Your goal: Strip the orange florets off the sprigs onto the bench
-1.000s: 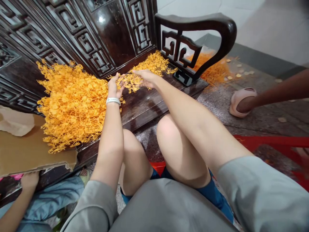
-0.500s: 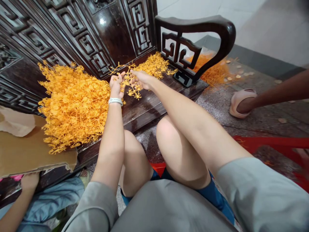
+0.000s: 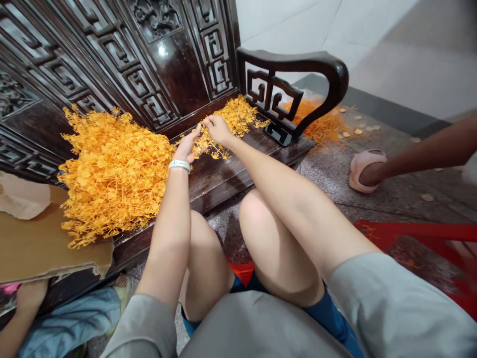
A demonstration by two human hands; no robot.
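Now the left hand (image 3: 185,147) and right hand (image 3: 219,131) are handling a yellow sprig (image 3: 214,150) over a dark bench (image 3: 212,175).

The sprig is hanging between and just below the 2 hands, a large yellow pile (image 3: 119,174) lying to the left and a smaller yellow heap (image 3: 237,113) lying beyond, near the armrest (image 3: 337,79). The left hand is curving partly open, thumb raised; whether it is gripping, I cannot tell. The right hand is forming a narrow pinch beside that thumb, hiding whatever it is holding. For good handling, 1 hand should be steadying the main stem lightly while the other is easing tangled ends apart, and both should be avoiding the 2 piles, where thin branches would probably be snagging.
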